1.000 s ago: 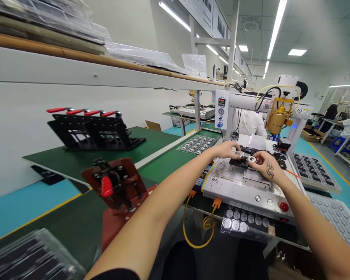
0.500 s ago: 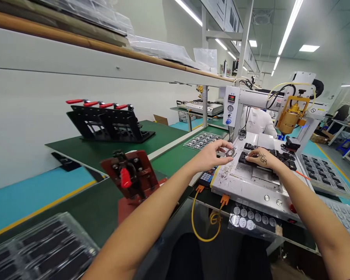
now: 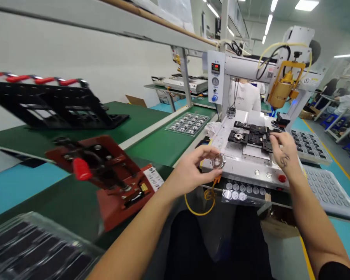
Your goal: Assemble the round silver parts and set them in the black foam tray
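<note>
My left hand (image 3: pixel 196 167) pinches a round metal ring part (image 3: pixel 218 161) by its edge, in front of the white machine's near left corner. My right hand (image 3: pixel 284 149) is at the right side of the black fixture (image 3: pixel 256 136) on the machine bed (image 3: pixel 226 149). Its thumb and index finger are close together by the fixture; whatever is between them is too small to tell. Another round metal piece (image 3: pixel 238 136) sits in the left part of the fixture. The gold dispensing head (image 3: pixel 282 89) hangs above and behind my right hand.
A red clamp fixture (image 3: pixel 113 194) stands on the left bench, beside a clear tray (image 3: pixel 41 249). Black clamps (image 3: pixel 61 105) stand behind. A tray of round parts (image 3: pixel 188 123) lies on green matting. More trays (image 3: pixel 329 190) are at right. A person in white (image 3: pixel 245 95) is beyond the machine.
My left hand has drawn the ring back toward me. My right hand has moved from the fixture's left part to its right side, uncovering the round piece. The view has turned right.
</note>
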A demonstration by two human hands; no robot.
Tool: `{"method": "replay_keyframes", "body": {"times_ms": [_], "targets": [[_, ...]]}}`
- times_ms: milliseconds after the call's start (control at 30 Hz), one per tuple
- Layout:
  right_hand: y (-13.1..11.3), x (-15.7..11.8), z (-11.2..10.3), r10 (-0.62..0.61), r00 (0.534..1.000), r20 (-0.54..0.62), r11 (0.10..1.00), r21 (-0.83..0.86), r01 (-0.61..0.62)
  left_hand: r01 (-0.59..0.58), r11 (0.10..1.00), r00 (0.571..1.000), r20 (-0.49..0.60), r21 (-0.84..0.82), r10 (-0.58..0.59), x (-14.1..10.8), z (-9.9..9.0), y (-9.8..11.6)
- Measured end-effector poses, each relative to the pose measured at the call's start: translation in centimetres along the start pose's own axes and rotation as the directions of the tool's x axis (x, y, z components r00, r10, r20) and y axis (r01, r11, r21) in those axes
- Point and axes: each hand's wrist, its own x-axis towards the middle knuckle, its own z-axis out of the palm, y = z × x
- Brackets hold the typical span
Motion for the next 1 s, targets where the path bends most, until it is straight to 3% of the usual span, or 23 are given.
{"method": "replay_keyframes", "body": {"times_ms": [67,167,300,400,433,500,600,733,1000], "targets": [[2.4,-5.0,-3.0,0.074,0.982,-0.174,0.997,0.023,-0.071,0.072,0.997,0.997,-0.002,0.002,-0.072,-2.2,0.4,-1.3],[5.5,-11.6,-5.2,0.238,0.945,-0.224,0.968,-0.021,-0.249,0.136,0.991,0.990,0.029,-0.012,-0.135,-4.3,1.6,-3.6],[7.3,-16.2,-4.4,0.314,0.915,-0.254,0.939,-0.057,-0.338,0.199,0.980,0.968,0.162,-0.014,-0.194,-5.4,4.8,-6.3],[5.4,-17.7,-2.6,0.278,0.907,-0.317,0.955,-0.014,-0.297,0.199,0.979,0.932,0.301,0.034,-0.200,-5.6,7.6,-8.0],[4.2,-18.2,-1.8,0.248,0.933,-0.260,0.968,0.034,-0.248,0.189,0.981,0.915,0.354,0.044,-0.192,-5.6,8.5,-8.7],[1.6,-19.1,0.2,0.140,0.990,-0.033,0.976,0.173,-0.133,0.155,0.987,0.882,0.443,0.052,-0.162,-5.6,10.1,-10.1],[-1.5,-20.1,3.8,-0.033,0.972,0.234,0.955,0.296,-0.038,0.084,0.995,0.866,0.489,0.063,-0.104,-5.2,11.9,-12.2],[-2.4,-20.4,7.3,-0.090,0.944,0.319,0.954,0.300,-0.011,0.054,0.996,0.855,0.511,0.071,-0.083,-4.8,12.9,-13.7],[-0.8,-22.2,9.0,-0.106,0.933,0.343,0.948,0.317,-0.008,0.169,0.981,0.814,0.549,0.092,-0.191,-4.5,12.3,-13.3]]}}
